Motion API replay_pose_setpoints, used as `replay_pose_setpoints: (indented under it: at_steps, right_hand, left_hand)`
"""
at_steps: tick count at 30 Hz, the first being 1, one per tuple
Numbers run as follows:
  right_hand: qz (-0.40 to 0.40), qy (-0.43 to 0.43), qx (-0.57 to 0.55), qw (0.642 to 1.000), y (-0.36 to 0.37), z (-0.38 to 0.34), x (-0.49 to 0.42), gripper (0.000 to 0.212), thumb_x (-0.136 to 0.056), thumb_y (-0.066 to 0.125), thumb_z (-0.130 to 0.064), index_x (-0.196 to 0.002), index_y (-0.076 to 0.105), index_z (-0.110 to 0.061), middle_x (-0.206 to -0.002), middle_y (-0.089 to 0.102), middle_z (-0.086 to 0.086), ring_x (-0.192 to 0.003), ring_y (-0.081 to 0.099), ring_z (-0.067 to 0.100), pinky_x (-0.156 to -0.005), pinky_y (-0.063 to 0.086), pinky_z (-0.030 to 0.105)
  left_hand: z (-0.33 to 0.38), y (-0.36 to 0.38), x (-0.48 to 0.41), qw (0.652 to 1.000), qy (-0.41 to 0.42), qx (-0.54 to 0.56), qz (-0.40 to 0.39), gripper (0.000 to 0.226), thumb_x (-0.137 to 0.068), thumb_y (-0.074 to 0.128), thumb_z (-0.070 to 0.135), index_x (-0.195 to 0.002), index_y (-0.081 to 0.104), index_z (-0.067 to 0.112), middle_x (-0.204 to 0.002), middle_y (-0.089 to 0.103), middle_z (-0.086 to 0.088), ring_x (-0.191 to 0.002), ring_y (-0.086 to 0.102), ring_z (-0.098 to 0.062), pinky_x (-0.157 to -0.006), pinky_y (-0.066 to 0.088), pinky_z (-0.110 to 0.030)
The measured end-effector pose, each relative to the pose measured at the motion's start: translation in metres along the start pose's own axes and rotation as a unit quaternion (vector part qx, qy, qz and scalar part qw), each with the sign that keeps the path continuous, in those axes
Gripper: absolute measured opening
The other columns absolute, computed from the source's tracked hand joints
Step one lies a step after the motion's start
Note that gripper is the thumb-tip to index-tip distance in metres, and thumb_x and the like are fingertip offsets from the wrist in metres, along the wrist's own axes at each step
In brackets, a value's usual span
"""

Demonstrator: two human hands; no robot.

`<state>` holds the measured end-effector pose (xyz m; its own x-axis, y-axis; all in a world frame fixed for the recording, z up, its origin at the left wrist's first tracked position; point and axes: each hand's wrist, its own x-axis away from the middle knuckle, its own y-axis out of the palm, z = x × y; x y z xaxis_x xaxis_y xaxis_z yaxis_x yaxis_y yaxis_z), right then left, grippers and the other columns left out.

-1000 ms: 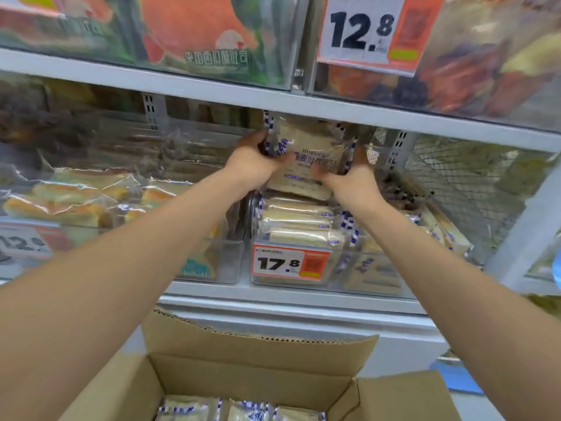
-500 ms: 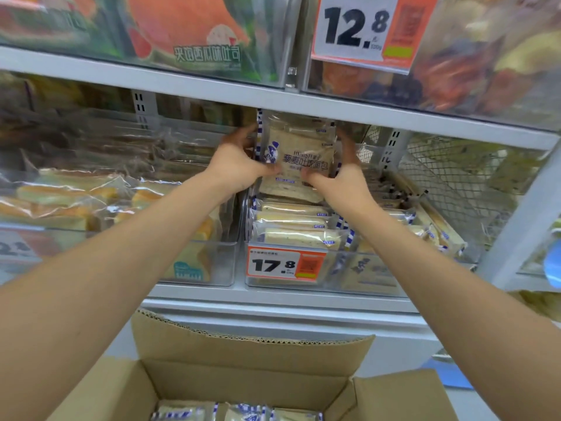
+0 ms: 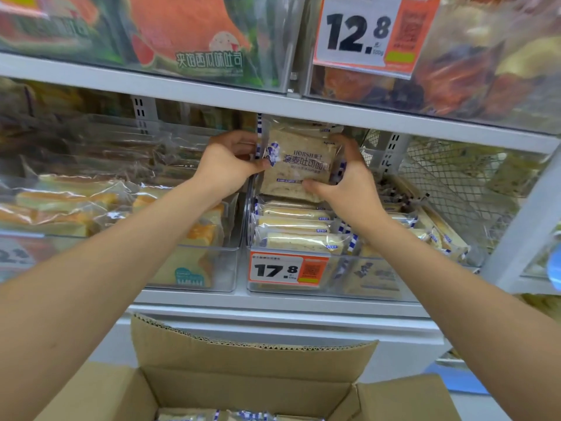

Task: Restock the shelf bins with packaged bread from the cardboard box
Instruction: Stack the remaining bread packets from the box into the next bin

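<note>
A packaged bread pack (image 3: 299, 158) with a blue-checked edge stands upright over the middle clear shelf bin (image 3: 334, 284). My left hand (image 3: 229, 164) grips its left edge and my right hand (image 3: 346, 180) grips its lower right corner. Beneath it several more packs (image 3: 291, 226) lie stacked in the bin behind the 17.8 price tag (image 3: 288, 270). The open cardboard box (image 3: 252, 360) sits below the shelf, and the tops of a few packs (image 3: 243, 416) show at the bottom edge.
The bin to the left (image 3: 194, 268) holds yellow sliced bread. A wire mesh divider (image 3: 449, 192) stands to the right. The shelf above (image 3: 273, 101) carries bins of other bread and a 12.8 tag (image 3: 364, 31), close over the held pack.
Both hands have tipped the pack more upright over the bin, so its front label now faces me. The view has shifted slightly left and down.
</note>
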<state>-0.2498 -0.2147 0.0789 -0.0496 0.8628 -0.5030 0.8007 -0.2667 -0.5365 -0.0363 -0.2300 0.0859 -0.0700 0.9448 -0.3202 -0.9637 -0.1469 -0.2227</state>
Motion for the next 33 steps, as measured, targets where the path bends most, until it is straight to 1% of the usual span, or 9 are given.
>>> replay_pose_setpoints:
  at_steps: [4,7,9,13,16,20,25,29,33]
  right_hand:
    - [-0.015,0.006,0.027,0.999,0.005,0.002,-0.003,0.083,-0.075,0.080,-0.032,-0.141,0.030,-0.032,-0.131,0.047,0.000,-0.095,0.060,0.013,-0.076,0.054,0.026]
    - [-0.040,0.011,0.062,0.997,0.002,0.004,-0.002,0.089,-0.072,0.077,-0.042,-0.143,0.023,-0.042,-0.149,0.027,-0.005,-0.123,0.050,0.019,-0.093,0.052,0.031]
    - [-0.033,0.006,0.097,0.995,-0.001,0.005,-0.003,0.094,-0.074,0.079,-0.041,-0.149,0.022,-0.039,-0.159,0.010,-0.004,-0.142,0.028,0.019,-0.107,0.037,0.026]
    - [-0.061,0.023,0.094,0.993,-0.001,0.003,-0.002,0.097,-0.079,0.077,-0.037,-0.153,0.014,-0.037,-0.163,0.004,-0.003,-0.148,0.011,0.013,-0.100,0.024,0.016]
    - [-0.061,0.029,0.101,0.993,-0.006,0.002,-0.001,0.105,-0.077,0.078,-0.042,-0.153,0.004,-0.044,-0.163,-0.003,-0.004,-0.150,0.004,0.015,-0.106,0.024,0.023]
    - [-0.037,0.016,0.191,0.981,-0.009,-0.008,0.010,0.104,-0.076,0.076,-0.050,-0.147,-0.001,-0.056,-0.162,-0.010,-0.001,-0.150,0.001,0.031,-0.117,0.024,0.049]
    - [-0.046,-0.016,0.327,0.944,-0.012,-0.026,0.031,0.074,-0.088,0.059,-0.054,-0.150,0.021,-0.044,-0.162,-0.007,0.009,-0.148,-0.001,0.035,-0.117,0.010,0.054]
    - [-0.052,-0.054,0.319,0.945,-0.010,-0.039,0.064,0.057,-0.091,0.063,-0.036,-0.144,0.043,-0.030,-0.156,0.023,0.016,-0.142,0.022,0.033,-0.116,0.020,0.049]
    - [-0.038,-0.094,0.195,0.975,0.007,-0.048,0.121,0.027,-0.087,0.064,-0.017,-0.114,0.064,-0.015,-0.105,0.056,0.003,-0.090,0.052,0.017,-0.083,0.047,0.035]
  left_hand:
    - [-0.002,0.002,-0.002,1.000,0.002,-0.028,0.001,0.037,-0.076,0.081,0.010,-0.108,0.065,0.018,-0.105,0.069,0.002,-0.104,0.066,-0.017,-0.095,0.053,-0.033]
    - [-0.004,0.001,-0.001,0.997,-0.006,-0.076,0.014,0.035,-0.076,0.082,0.025,-0.107,0.069,0.018,-0.103,0.069,0.003,-0.096,0.065,-0.016,-0.090,0.055,-0.034]
    - [-0.004,0.000,0.001,0.997,-0.012,-0.081,0.016,0.030,-0.076,0.082,0.028,-0.101,0.068,0.017,-0.098,0.069,0.002,-0.088,0.064,-0.013,-0.082,0.055,-0.025]
    - [0.002,0.000,0.002,0.994,-0.015,-0.109,0.022,0.030,-0.079,0.080,0.030,-0.102,0.066,0.017,-0.091,0.065,0.003,-0.077,0.059,-0.007,-0.065,0.047,-0.016]
    - [0.005,-0.002,0.007,0.990,-0.017,-0.134,0.026,0.034,-0.078,0.080,0.033,-0.104,0.069,0.015,-0.093,0.068,0.001,-0.084,0.062,-0.013,-0.073,0.051,-0.024]
    - [0.010,-0.006,0.027,0.981,0.022,-0.173,0.082,0.034,-0.077,0.080,0.037,-0.101,0.070,0.016,-0.089,0.067,0.004,-0.087,0.063,-0.015,-0.078,0.054,-0.032]
    - [0.026,-0.012,0.068,0.977,0.033,-0.200,0.064,0.020,-0.081,0.078,0.031,-0.092,0.066,0.020,-0.077,0.066,0.004,-0.076,0.064,-0.014,-0.076,0.055,-0.034]
    - [0.034,-0.021,0.110,0.980,0.017,-0.188,0.061,0.013,-0.082,0.077,0.024,-0.081,0.064,0.021,-0.066,0.063,0.006,-0.063,0.059,-0.010,-0.065,0.052,-0.029]
    - [0.012,-0.024,0.162,0.984,-0.062,-0.164,0.011,0.021,-0.081,0.078,0.019,-0.071,0.059,0.022,-0.058,0.052,0.007,-0.055,0.047,-0.006,-0.057,0.038,-0.023]
